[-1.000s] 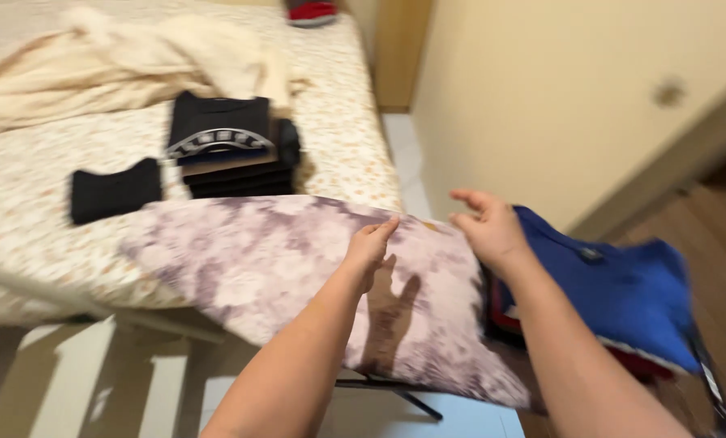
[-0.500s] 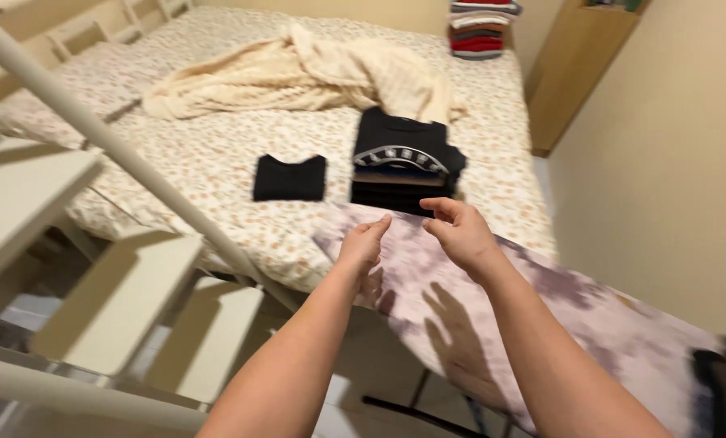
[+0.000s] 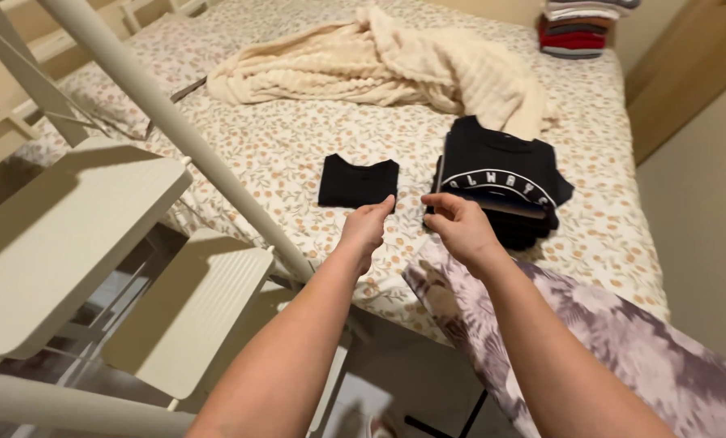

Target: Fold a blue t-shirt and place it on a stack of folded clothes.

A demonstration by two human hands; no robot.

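Note:
My left hand (image 3: 368,225) reaches over the bed's near edge, its loosely curled fingertips at the lower right corner of a small folded black garment (image 3: 356,182). It holds nothing. My right hand (image 3: 460,223) hovers beside it, fingers apart and empty, at the near left edge of a stack of folded black shirts (image 3: 505,166). The top shirt carries a white printed band. Both piles lie on the bed's floral sheet (image 3: 298,138).
A rumpled cream blanket (image 3: 395,61) lies across the far part of the bed. A stack of folded clothes (image 3: 578,24) sits at the far corner. An ironing board with a purple-grey floral cover (image 3: 622,341) runs under my right forearm. White ladder steps (image 3: 71,235) and rail (image 3: 176,130) stand at left.
The view has swung left from the ironing board toward the bed. Both hands have left the board's cover and moved forward to the folded black clothes.

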